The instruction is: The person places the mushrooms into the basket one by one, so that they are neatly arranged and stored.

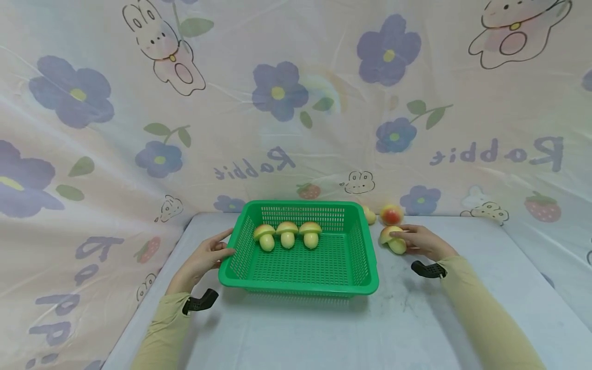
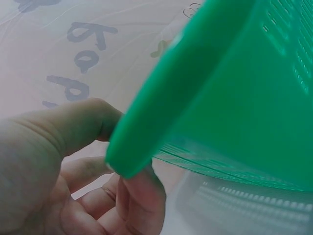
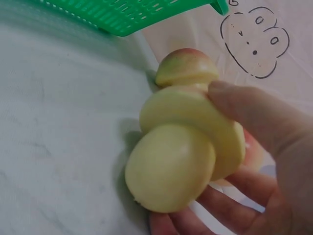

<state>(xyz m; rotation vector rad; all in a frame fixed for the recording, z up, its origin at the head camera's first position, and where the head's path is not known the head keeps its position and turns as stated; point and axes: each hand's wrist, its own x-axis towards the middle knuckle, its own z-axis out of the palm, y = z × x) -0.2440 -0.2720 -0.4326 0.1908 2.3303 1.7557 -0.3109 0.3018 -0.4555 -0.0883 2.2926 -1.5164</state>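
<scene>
A green plastic basket (image 1: 300,289) with perforated walls is in the middle of the head view. My left hand (image 1: 205,259) grips its left rim, and in the left wrist view the thumb lies above the rim (image 2: 161,103) with fingers beneath. Inside, toward the back, three toy mushrooms (image 1: 287,236) lie in a row, each with a pale stem and a yellow cap tinged red. To the right of the basket, my right hand (image 1: 425,242) holds another toy mushroom (image 3: 171,166) by its cap, thumb on one side and fingers on the other, stem toward the wrist camera.
Behind the held mushroom, close to the back curtain, lies a mushroom with a red-centred cap (image 1: 391,215). Another pale one (image 1: 369,215) is partly hidden by the basket's back right corner. A printed curtain (image 1: 324,144) rises along the table's (image 1: 296,334) back and left.
</scene>
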